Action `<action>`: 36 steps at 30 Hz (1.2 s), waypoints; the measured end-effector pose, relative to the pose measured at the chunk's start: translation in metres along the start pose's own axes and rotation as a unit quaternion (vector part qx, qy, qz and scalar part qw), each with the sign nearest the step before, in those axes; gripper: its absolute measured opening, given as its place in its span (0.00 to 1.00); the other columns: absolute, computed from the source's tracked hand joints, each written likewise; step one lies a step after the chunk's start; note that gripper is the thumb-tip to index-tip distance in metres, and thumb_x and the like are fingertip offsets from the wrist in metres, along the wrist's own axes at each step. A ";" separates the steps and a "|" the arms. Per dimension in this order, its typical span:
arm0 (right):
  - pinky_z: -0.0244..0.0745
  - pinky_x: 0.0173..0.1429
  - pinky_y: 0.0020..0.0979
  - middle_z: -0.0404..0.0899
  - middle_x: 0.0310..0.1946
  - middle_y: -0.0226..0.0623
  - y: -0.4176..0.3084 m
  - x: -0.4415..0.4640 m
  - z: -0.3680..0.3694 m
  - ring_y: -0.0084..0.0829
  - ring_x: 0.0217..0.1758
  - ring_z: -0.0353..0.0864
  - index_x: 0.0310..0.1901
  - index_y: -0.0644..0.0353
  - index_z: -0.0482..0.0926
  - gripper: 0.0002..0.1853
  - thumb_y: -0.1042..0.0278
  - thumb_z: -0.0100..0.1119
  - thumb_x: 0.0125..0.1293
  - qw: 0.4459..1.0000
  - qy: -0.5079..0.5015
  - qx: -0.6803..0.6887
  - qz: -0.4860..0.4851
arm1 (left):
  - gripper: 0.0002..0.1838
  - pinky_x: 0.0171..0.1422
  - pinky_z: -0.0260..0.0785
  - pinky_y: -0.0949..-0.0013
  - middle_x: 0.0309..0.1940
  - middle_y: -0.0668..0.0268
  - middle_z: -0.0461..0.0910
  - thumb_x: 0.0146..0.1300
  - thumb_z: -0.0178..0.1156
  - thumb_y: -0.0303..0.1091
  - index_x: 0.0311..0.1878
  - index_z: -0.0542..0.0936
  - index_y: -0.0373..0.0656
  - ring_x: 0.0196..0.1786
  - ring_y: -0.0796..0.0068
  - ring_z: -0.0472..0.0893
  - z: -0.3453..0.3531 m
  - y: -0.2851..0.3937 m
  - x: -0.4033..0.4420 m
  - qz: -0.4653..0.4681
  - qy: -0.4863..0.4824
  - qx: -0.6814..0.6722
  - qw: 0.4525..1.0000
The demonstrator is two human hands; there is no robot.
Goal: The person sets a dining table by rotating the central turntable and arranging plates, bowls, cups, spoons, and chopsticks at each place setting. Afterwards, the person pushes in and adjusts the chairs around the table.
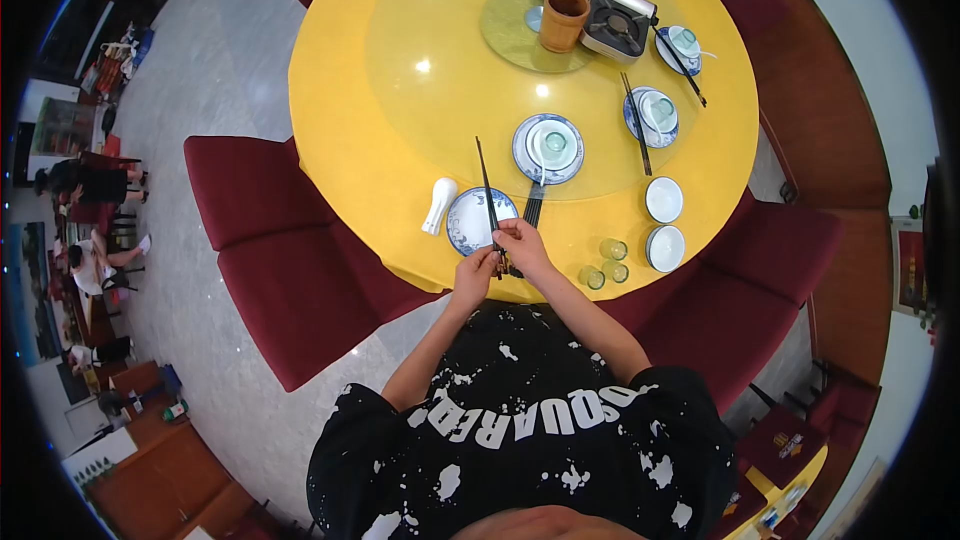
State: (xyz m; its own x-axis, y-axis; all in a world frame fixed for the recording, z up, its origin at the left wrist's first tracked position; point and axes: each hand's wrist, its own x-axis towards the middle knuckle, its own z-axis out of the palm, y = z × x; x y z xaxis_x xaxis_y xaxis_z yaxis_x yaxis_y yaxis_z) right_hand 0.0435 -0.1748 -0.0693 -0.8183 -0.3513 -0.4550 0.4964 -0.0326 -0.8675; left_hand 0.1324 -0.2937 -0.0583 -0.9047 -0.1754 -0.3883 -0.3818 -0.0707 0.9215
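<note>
My left hand (477, 271) and my right hand (522, 243) are close together at the near edge of the yellow round table (340, 120). Both have their fingers closed on dark chopsticks (485, 172), whose thin tips point away from me over a blue-patterned plate (466, 224). More dark chopsticks (534, 206) lie on the table just beyond my right hand. Left of the plate is a white spoon (439, 206). A place setting (547, 149) of stacked plate, bowl and green glass stands farther in, with a white spoon in it.
Two white bowls (663, 199) and several small glasses (613, 249) stand at the right. A portable stove (616, 26) and a brown container (564, 20) are at the far side. Red chairs (260, 195) flank me. People (92, 262) are far left.
</note>
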 end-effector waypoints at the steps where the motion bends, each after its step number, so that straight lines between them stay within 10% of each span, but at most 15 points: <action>1: 0.76 0.49 0.28 0.81 0.40 0.34 0.005 0.001 -0.002 0.24 0.43 0.80 0.49 0.66 0.76 0.13 0.70 0.65 0.67 1.000 0.002 0.005 -0.008 | 0.13 0.40 0.71 0.75 0.30 0.68 0.81 0.76 0.55 0.33 0.51 0.81 0.31 0.32 0.82 0.77 0.000 -0.001 0.003 -0.006 -0.002 -0.013 1.000; 22: 0.79 0.38 0.27 0.81 0.38 0.29 -0.030 -0.007 -0.006 0.23 0.36 0.80 0.51 0.58 0.76 0.14 0.58 0.61 0.72 0.973 0.033 0.069 0.218 | 0.11 0.36 0.71 0.73 0.31 0.65 0.84 0.71 0.60 0.32 0.45 0.83 0.32 0.31 0.80 0.79 -0.009 -0.014 0.083 -0.006 -0.020 -0.005 1.000; 36: 0.72 0.37 0.26 0.84 0.39 0.33 0.007 0.029 -0.021 0.26 0.37 0.80 0.51 0.56 0.80 0.13 0.57 0.53 0.77 0.958 0.023 0.204 0.198 | 0.16 0.34 0.74 0.67 0.23 0.62 0.84 0.64 0.60 0.42 0.34 0.88 0.39 0.25 0.73 0.81 0.021 0.001 0.176 -0.094 -0.070 0.119 0.986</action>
State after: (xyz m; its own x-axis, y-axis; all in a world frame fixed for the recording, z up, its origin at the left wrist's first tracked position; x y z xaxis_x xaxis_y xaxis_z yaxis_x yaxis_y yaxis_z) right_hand 0.0170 -0.1657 -0.0929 -0.5492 -0.3699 -0.7494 0.8352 -0.2723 -0.4777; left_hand -0.0311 -0.3041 -0.1254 -0.8250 -0.0425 -0.5635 -0.5630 0.1467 0.8133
